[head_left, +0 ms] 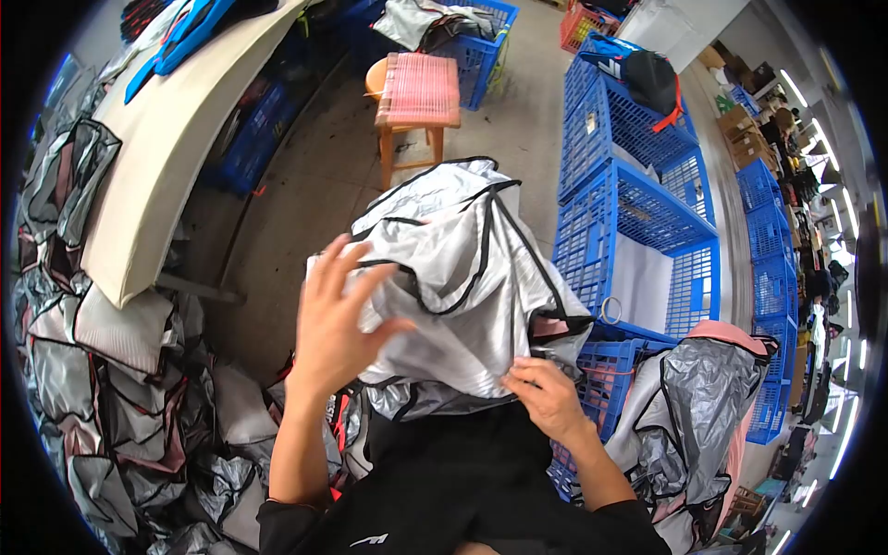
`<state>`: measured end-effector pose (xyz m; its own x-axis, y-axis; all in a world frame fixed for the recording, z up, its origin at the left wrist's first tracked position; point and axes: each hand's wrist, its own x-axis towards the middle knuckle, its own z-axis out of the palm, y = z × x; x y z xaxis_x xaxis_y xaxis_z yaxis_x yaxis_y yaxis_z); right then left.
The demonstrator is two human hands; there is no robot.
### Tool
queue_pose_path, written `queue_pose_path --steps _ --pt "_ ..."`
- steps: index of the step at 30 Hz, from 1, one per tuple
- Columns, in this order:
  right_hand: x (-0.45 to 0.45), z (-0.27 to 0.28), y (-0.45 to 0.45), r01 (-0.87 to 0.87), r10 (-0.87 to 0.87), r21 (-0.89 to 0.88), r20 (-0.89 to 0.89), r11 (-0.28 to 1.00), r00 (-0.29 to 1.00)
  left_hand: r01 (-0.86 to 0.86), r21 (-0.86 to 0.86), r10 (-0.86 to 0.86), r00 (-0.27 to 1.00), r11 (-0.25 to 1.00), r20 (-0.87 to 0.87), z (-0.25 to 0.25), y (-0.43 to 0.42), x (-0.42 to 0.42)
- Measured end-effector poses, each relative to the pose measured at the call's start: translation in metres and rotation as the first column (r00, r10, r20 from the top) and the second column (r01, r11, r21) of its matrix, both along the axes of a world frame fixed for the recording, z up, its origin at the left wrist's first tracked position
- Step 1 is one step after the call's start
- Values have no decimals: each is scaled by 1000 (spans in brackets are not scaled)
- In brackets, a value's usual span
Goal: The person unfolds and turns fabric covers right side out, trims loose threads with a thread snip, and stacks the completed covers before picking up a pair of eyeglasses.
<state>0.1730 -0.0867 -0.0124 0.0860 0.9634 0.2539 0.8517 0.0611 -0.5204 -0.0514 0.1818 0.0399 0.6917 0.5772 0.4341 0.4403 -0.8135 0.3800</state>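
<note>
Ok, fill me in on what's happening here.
A person is handling a silver piece with black edging. The right hand pinches its near edge; the left hand is open, fingers spread, over its left side. Similar pieces are heaped to the left, a stool stands beyond, and blue crates are stacked to the right.

The person wears a black top [462,462] of dark, matte-looking cloth. A small white marking [369,540] of slanted strokes sits on its left side, near the left sleeve [289,529]. That sleeve and the right sleeve [629,529], also black, end around the elbows. The left hand [344,310] and right hand [548,393] are bare, like both forearms.
</note>
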Motion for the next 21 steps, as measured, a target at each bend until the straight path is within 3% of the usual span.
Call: queue_pose_path --steps 1,2,3,4,5,7,8,10,11,13,14,15,17,18,21 --pt "-2 0 -1 -6 6 -7 9 1000 1000 75 36 -72 994 996 -83 3 -1 16" --pt "-3 1 -2 1 -1 -2 16 1000 1000 97 -206 -147 958 974 -245 -15 -2 28" --pt "-4 5 -4 -3 5 -36 58 999 998 58 -316 -187 899 947 -396 -25 -9 43" --pt "-4 10 -3 -6 13 -71 100 997 995 63 -463 -253 898 884 -360 -49 -22 53" --pt "-3 22 -1 -2 9 -64 105 998 994 282 -382 -336 938 880 -83 -101 -42 58" --pt "-1 64 3 -119 140 -278 58 953 988 314 -389 -387 913 866 -125 -100 -86 63" --pt "-7 88 13 -135 126 -244 -52 960 991 346 -389 -402 913 854 -70 -97 -98 65" --pt "-20 112 31 -171 168 34 -441 985 882 382 -375 -417 909 845 -12 -95 -114 63" --pt "-24 128 39 -146 139 19 -444 989 885 377 -356 -406 914 855 -6 -96 -117 61" --pt "-25 150 52 -411 327 104 -787 906 523 382 -377 -415 910 844 -7 -99 -119 58" --pt "-24 150 60 -398 319 105 -792 911 521 378 -369 -414 910 849 -21 -98 -120 58" --pt "-23 150 69 -466 423 239 -839 852 342 369 -356 -407 913 859 -37 -97 -120 57" --pt "-46 154 89 -504 516 389 -846 771 135 346 -354 -392 918 869 -65 -96 -123 57" --pt "-73 166 102 -156 637 625 -770 765 36 321 -353 -371 925 879 -81 -96 -124 56" --pt "-67 151 76 25 769 769 -639 639 9 304 -341 -349 934 890 -80 -96 -125 56"
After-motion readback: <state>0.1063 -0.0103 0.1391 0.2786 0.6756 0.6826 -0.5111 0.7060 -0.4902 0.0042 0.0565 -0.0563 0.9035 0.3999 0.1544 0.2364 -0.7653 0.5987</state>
